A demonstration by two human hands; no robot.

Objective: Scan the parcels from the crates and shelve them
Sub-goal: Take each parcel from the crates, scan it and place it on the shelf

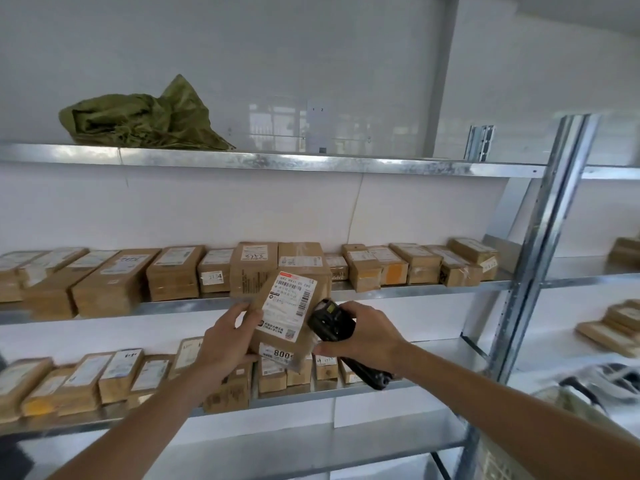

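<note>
My left hand (pixel 227 341) grips a brown cardboard parcel (pixel 273 299) by its left side, held up in front of the shelves. A white shipping label with barcodes faces me, and a small sticker reading 800 sits on its lower end. My right hand (pixel 363 336) holds a black handheld scanner (pixel 332 323), its head right beside the parcel's right edge, its handle pointing down and right. The thumb of that hand touches the parcel's lower right corner.
A metal shelving rack (pixel 311 164) fills the view. Rows of brown parcels (pixel 173 271) line the middle shelf and the shelf below it (pixel 104 375). A crumpled green sack (pixel 138 123) lies on the top shelf. A steel upright (pixel 540 237) stands at right, more parcels (pixel 616 323) beyond it.
</note>
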